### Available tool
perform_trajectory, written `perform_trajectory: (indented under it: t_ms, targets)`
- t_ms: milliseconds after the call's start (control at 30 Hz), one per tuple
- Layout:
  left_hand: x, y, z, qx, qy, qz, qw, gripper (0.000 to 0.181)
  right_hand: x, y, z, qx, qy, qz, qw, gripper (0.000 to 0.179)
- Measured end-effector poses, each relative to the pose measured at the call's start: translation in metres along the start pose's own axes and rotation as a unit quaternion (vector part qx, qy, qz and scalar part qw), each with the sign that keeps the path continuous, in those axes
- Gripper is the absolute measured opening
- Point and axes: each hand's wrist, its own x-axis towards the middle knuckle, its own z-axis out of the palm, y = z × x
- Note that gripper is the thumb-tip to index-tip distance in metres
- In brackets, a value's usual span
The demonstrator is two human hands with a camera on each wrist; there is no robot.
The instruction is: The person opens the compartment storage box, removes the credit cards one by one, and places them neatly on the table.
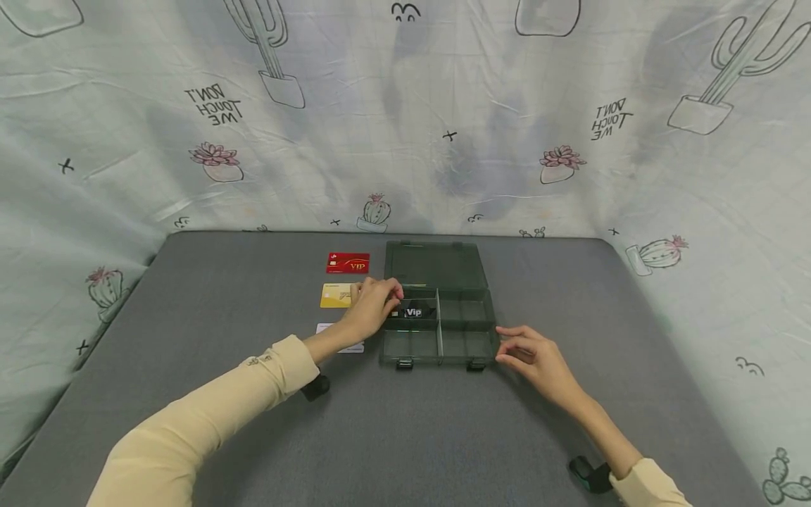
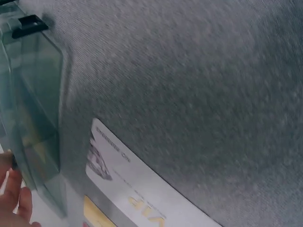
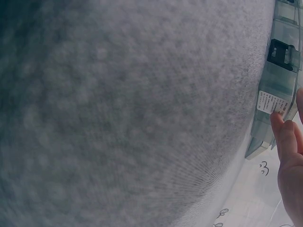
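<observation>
A green see-through divided box (image 1: 469, 343) lies with its lid (image 1: 435, 265) folded back, away from me. In its far left compartment is a black card (image 1: 414, 312) marked "Vip". My left hand (image 1: 370, 308) reaches over the box's left wall, thumb and fingers pinching the card's left end; in the left wrist view a small dark edge shows at the fingertips. On the other side, my right hand (image 1: 537, 359) touches the box's right wall with loosely bent fingers. Its fingertips meet the wall beside a white label (image 3: 271, 102) in the right wrist view.
Left of the box, a red VIP card (image 1: 348, 263), a yellow card (image 1: 334, 296) and a white card (image 2: 142, 184) lie in a column; my left arm partly covers the lower two. Two black latches (image 1: 404, 364) sit on the box's near edge. Grey cloth (image 1: 405, 436) covers the table.
</observation>
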Motion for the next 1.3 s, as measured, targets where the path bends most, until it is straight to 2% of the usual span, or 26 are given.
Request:
perform_trajectory:
  t_ms: [67, 167, 300, 433, 533, 600, 800, 1033, 1133, 1300]
  targets:
    - [0.001, -0.005, -0.001, 0.002, 0.002, 0.019, 0.9998, 0.003, 0.000, 0.000, 0.000, 0.002, 0.001, 0.000, 1.0000, 0.013]
    - [0.003, -0.012, -0.002, -0.013, 0.023, 0.039, 0.9989, 0.003, 0.000, 0.001, 0.001, 0.003, 0.001, -0.001, 1.0000, 0.013]
    - [0.004, -0.020, -0.006, -0.082, 0.055, 0.038, 0.9944, 0.005, -0.001, 0.001, 0.002, 0.000, 0.001, -0.002, 1.0000, 0.014]
    - [0.005, -0.024, -0.012, -0.156, 0.055, 0.031, 0.9857, 0.012, -0.001, 0.001, 0.002, -0.001, 0.003, 0.001, 1.0000, 0.014]
    - [0.005, -0.027, -0.015, -0.176, 0.037, 0.034, 0.9832, 0.015, -0.001, 0.000, 0.002, -0.002, 0.005, -0.003, 1.0000, 0.014]
    - [0.005, -0.029, -0.016, -0.169, 0.018, 0.038, 0.9847, 0.018, -0.002, 0.000, 0.003, -0.004, 0.007, -0.008, 0.9999, 0.014]
    - [0.008, -0.039, -0.021, -0.144, -0.065, 0.045, 0.9865, 0.021, -0.002, -0.002, 0.003, -0.010, 0.011, -0.016, 0.9998, 0.012]
    - [0.010, -0.048, -0.034, -0.118, -0.140, 0.010, 0.9831, 0.031, -0.002, -0.002, 0.004, -0.018, 0.014, -0.023, 0.9995, 0.014]
    - [0.011, -0.045, -0.039, -0.105, -0.159, 0.008, 0.9816, 0.032, -0.002, -0.002, 0.004, -0.019, 0.014, -0.020, 0.9995, 0.014]
    - [0.011, -0.039, -0.044, -0.095, -0.162, 0.008, 0.9823, 0.037, -0.002, -0.002, 0.004, -0.012, 0.015, -0.020, 0.9996, 0.013]
